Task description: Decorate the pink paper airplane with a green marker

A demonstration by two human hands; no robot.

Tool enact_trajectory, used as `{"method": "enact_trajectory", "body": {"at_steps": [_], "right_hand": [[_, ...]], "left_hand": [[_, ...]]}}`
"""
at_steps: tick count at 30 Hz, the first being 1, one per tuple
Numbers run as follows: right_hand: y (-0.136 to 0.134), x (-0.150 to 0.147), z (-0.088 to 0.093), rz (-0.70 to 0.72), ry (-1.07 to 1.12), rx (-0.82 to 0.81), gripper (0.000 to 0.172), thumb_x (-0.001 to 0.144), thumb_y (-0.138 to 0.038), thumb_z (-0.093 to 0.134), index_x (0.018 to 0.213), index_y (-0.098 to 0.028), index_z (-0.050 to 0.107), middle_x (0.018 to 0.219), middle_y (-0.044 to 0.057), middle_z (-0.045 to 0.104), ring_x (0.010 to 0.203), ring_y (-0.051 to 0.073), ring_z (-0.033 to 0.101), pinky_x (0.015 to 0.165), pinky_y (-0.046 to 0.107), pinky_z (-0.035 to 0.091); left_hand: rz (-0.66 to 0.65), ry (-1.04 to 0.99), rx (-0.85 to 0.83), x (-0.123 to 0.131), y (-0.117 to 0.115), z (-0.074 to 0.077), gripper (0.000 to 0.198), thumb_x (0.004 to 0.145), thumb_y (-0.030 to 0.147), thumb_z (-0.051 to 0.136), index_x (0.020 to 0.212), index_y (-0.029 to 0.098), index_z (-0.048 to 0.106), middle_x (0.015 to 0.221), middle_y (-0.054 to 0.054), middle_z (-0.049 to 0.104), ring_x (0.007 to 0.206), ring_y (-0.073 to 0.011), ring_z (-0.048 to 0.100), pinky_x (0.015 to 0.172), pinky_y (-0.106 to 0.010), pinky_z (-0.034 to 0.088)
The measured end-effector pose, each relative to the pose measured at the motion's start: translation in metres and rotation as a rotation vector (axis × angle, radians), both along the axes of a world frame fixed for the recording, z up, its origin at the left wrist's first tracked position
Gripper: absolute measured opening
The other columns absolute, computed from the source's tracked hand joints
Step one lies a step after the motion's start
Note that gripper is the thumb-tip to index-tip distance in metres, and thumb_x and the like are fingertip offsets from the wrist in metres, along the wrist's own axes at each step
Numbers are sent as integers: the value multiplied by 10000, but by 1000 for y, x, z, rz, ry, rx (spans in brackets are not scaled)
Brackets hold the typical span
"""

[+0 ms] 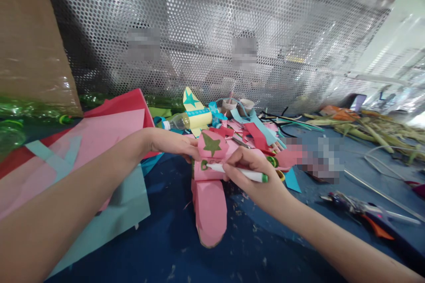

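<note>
A pink paper-covered model plane (210, 210) lies in front of me, one rounded wing pointing toward me. On its upper fin is a dark green star (211, 143). My left hand (181, 143) grips its far left side, the fingertips partly hidden behind the pink paper. In my right hand (249, 166) is a white marker pen (244, 171) with a green end, pinched between thumb and fingers. Its tip touches the pink band beside a small green drawn mark (203, 165). Scissors (241, 142) lie partly hidden just behind my right hand.
A yellow paper plane on a plastic bottle (200, 118) sits behind, beside coloured paper scraps (262, 135). Red, pink and light blue sheets (133, 203) spread at left. A glue gun (361, 210) lies at right, before dry husks (375, 130). A perforated metallic screen (206, 17) stands behind.
</note>
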State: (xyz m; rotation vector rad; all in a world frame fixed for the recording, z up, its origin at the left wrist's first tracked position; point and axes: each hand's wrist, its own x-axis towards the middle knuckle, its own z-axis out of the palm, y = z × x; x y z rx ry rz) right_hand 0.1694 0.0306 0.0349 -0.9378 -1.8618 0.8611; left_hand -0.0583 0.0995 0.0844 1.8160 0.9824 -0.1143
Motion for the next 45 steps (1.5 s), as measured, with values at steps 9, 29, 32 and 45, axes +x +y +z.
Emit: {"method": "enact_trajectory", "body": {"at_steps": [9, 29, 32, 45], "right_hand": [[0, 1, -2, 2, -2, -30, 217, 880, -270, 608, 694, -228, 505, 628, -19, 581, 567, 124, 488, 518, 239, 401], [-1, 1, -2, 20, 11, 20, 195, 877, -269, 633, 711, -221, 543, 643, -27, 555, 557, 115, 468, 498, 239, 374], [-1, 0, -2, 29, 13, 13, 192, 881, -278, 634, 718, -218, 552, 656, -23, 569, 571, 116, 487, 510, 238, 384], [-1, -1, -1, 45, 11, 39, 209, 872, -265, 638, 689, -214, 550, 633, -17, 591, 561, 117, 500, 507, 231, 393]], "left_hand": [[-15, -24, -10, 1, 0, 0, 408, 757, 492, 636, 1092, 265, 684, 1346, 5, 553, 1296, -284, 428, 1061, -351, 393], [1, -31, -15, 2, -3, 1, 543, 729, 516, 651, 1220, 283, 653, 1434, -2, 533, 1332, -303, 414, 1080, -378, 390], [-5, -36, -7, 2, -3, 2, 547, 751, 505, 637, 1246, 271, 642, 1467, -18, 500, 1330, -293, 421, 1093, -384, 374], [40, -48, 15, 1, -3, 1, 478, 726, 469, 657, 1160, 275, 712, 1417, -7, 563, 1301, -299, 463, 1038, -349, 424]]}}
